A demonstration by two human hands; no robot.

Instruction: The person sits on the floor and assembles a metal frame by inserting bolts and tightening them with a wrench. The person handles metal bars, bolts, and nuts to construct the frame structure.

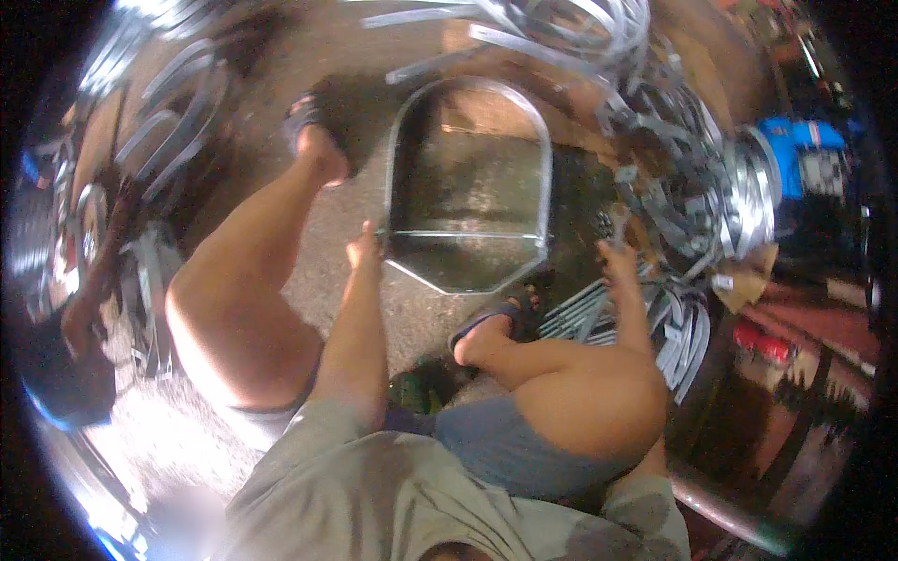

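Note:
A metal frame point(548, 178), arched at the far end and angled at the near end, with a crossbar point(458, 235) over its lower part, lies between my feet. My left hand point(366, 247) is closed at the frame's left side, by the crossbar's end, its thumb pointing away from me. To the right of the frame, my right hand point(615, 261) has its fingers curled together beside a cluster of small metal pieces point(604, 224). What those fingers hold is too small and blurred to make out.
Bent metal strips point(571, 28) are heaped at the far side, running down the right to a shiny metal coil point(753, 192). Straight bars point(575, 313) lie below my right hand. More curved strips point(173, 112) are at the left, near another person point(79, 346).

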